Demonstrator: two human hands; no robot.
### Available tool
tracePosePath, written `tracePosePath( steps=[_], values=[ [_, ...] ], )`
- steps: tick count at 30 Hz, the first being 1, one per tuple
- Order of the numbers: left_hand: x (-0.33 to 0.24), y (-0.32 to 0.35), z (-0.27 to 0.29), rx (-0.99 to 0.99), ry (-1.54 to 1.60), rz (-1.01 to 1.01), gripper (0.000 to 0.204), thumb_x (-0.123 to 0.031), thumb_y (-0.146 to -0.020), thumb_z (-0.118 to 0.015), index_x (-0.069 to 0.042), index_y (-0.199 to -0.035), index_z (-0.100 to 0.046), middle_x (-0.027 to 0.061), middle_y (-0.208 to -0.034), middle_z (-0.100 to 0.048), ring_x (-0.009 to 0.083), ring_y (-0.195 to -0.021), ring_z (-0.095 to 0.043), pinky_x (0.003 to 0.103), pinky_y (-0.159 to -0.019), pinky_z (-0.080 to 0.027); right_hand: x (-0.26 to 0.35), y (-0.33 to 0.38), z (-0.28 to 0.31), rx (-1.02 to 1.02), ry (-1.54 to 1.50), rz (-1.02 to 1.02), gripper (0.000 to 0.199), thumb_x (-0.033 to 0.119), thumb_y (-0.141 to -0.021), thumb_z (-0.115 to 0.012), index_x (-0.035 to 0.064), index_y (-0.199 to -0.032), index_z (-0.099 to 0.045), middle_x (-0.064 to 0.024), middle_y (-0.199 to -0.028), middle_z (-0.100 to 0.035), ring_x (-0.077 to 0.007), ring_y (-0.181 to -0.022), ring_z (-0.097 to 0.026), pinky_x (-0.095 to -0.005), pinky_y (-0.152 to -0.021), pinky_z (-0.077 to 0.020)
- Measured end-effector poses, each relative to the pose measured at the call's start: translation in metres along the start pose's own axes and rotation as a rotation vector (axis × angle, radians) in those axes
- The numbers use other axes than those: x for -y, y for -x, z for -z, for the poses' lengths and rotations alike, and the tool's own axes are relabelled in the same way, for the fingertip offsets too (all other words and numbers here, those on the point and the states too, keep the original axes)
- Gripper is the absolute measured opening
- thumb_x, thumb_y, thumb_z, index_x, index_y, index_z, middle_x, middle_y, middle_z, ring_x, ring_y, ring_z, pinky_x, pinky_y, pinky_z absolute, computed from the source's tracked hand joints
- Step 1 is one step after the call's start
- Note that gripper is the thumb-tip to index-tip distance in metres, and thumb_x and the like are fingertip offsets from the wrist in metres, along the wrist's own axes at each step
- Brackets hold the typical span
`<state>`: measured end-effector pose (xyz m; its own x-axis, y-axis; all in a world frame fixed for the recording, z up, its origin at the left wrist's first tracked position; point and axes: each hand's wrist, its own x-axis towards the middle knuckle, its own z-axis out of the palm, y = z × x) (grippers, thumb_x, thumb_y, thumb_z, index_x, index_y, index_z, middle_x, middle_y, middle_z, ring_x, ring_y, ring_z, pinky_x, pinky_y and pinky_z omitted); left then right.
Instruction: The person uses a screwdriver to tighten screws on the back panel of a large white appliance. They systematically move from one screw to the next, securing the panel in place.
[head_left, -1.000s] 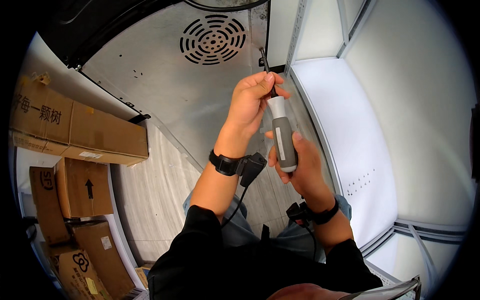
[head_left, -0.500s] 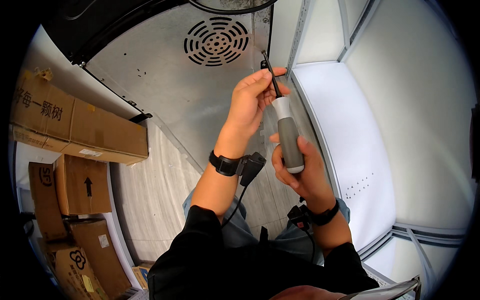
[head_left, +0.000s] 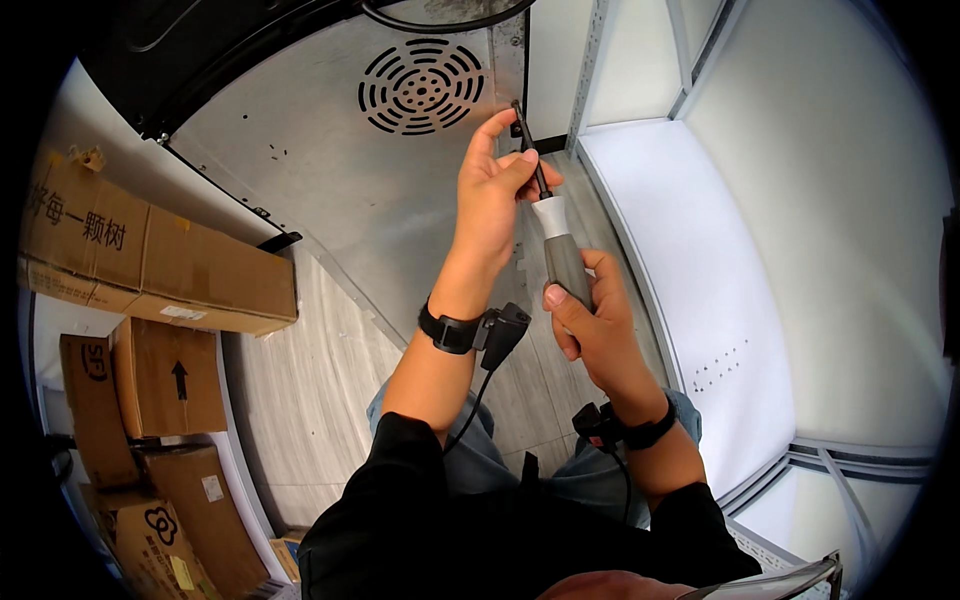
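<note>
Right hand (head_left: 600,325) wrapped tight round the screwdriver (head_left: 560,250) handle, left hand (head_left: 495,195) pinching the shaft near the tip to steer it. Tip sits at the panel (head_left: 330,170) edge beside the vent (head_left: 420,85). Looks like alignment stage, can't see the screw, so driving looks not yet done.

Well to the left of my fingers (head_left: 500,165) I see a long brown cardboard box (head_left: 150,255) with dark print and a small white label on its side. Below it, lower left of my fingers, a squarer brown box (head_left: 170,385) shows a black arrow. More brown boxes (head_left: 190,520) with pale stickers stack beneath it by the floor (head_left: 310,420).
</note>
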<state>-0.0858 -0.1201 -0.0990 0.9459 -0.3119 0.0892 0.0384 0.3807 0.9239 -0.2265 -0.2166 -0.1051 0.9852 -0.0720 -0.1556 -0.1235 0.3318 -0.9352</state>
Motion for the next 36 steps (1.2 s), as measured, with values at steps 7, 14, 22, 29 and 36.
tracePosePath(
  steps=[7, 14, 22, 29, 36],
  values=[
    [0.004, 0.000, -0.003, -0.020, 0.024, -0.028, 0.048, -0.008, -0.090, -0.051, -0.003, -0.135, -0.035, 0.0073, -0.073, -0.064, 0.0138, -0.070, -0.059, 0.027, -0.068, -0.045, 0.002, 0.002, 0.002, 0.035, -0.061, -0.016, 0.040, 0.020, -0.091, -0.057, 0.0011, -0.118, -0.036, -0.0060, -0.079, -0.054, -0.0061, -0.046, -0.042, -0.0210, -0.041, -0.0335],
    [0.002, 0.001, -0.003, -0.018, 0.035, -0.027, 0.049, -0.006, -0.088, -0.051, -0.003, -0.134, -0.037, 0.0066, -0.072, -0.063, 0.0130, -0.068, -0.058, 0.025, -0.067, -0.044, 0.005, 0.007, 0.005, 0.085, -0.114, -0.065, 0.037, 0.033, -0.095, -0.046, 0.0023, -0.116, -0.042, -0.0052, -0.075, -0.057, -0.0074, -0.046, -0.042, -0.0213, -0.042, -0.0307],
    [-0.001, 0.009, -0.009, -0.053, -0.007, -0.035, 0.048, -0.008, -0.088, -0.051, -0.002, -0.134, -0.037, 0.0065, -0.073, -0.063, 0.0107, -0.067, -0.055, 0.023, -0.065, -0.040, 0.003, 0.009, 0.012, 0.078, -0.140, -0.039, 0.035, 0.033, -0.092, -0.047, 0.0019, -0.109, -0.048, -0.0058, -0.073, -0.058, -0.0084, -0.048, -0.045, -0.0225, -0.043, -0.0311],
    [0.006, 0.011, -0.020, 0.009, 0.009, -0.033, 0.036, -0.014, -0.092, -0.052, -0.003, -0.125, -0.041, 0.0073, -0.077, -0.065, 0.0090, -0.064, -0.053, 0.022, -0.063, -0.041, 0.021, 0.004, 0.040, -0.113, -0.012, -0.023, 0.040, 0.026, -0.086, -0.059, -0.0004, -0.115, -0.051, -0.0044, -0.082, -0.058, -0.0088, -0.048, -0.047, -0.0226, -0.043, -0.0325],
    [0.038, 0.021, -0.065, 0.271, -0.079, 0.005, 0.021, -0.008, -0.091, -0.057, -0.002, -0.110, -0.050, 0.0061, -0.080, -0.066, 0.0098, -0.068, -0.060, 0.023, -0.064, -0.047, 0.071, 0.015, 0.143, -0.055, 0.374, 0.027, 0.032, 0.019, -0.081, -0.070, 0.0035, -0.107, -0.059, -0.0013, -0.081, -0.061, -0.0049, -0.058, -0.053, -0.0195, -0.049, -0.0428]
  ],
)
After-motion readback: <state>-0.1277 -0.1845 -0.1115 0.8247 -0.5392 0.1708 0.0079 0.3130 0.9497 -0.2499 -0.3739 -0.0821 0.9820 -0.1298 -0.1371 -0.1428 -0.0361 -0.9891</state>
